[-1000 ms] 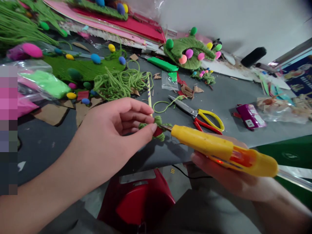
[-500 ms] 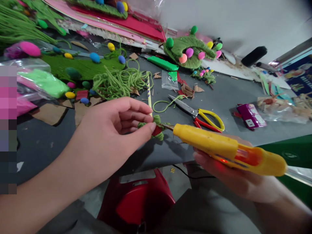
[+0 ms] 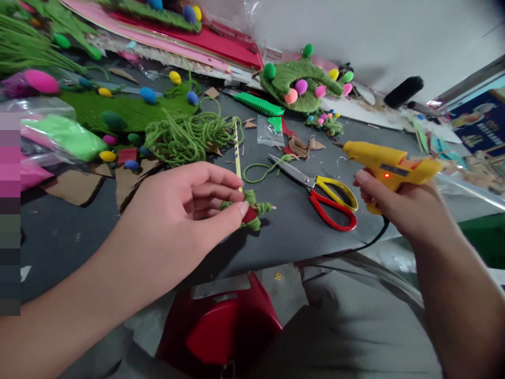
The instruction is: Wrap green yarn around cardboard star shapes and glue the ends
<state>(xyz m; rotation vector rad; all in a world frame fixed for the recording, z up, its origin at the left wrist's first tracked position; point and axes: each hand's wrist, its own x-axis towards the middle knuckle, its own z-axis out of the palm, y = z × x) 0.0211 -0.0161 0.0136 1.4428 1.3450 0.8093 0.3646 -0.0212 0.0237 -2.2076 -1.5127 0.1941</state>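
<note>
Between the thumb and fingers of my left hand (image 3: 189,210) is a small star-like piece wrapped in green yarn (image 3: 263,209), with a red centre. A pale patterned stick (image 3: 237,152) runs up behind my fingertips. My right hand (image 3: 398,202) is wrapped round the handle of a yellow glue gun (image 3: 374,155), its nozzle pointing left and a red light lit on its side. Scissors (image 3: 333,202) with one yellow and one red handle lie on the table between my hands. A loop of green yarn (image 3: 256,173) lies by their blades.
Tangled green yarn (image 3: 185,134), cardboard scraps (image 3: 73,187) and plastic bags lie at the left. Farther back are a green cutter (image 3: 258,104) and a green wreath (image 3: 292,76) with coloured balls. A black cable hangs below the glue gun. A red stool (image 3: 224,326) stands below the table edge.
My right hand has moved the glue gun up and right, away from the green piece. The red scissor handle is now uncovered. My left hand still holds the piece.
</note>
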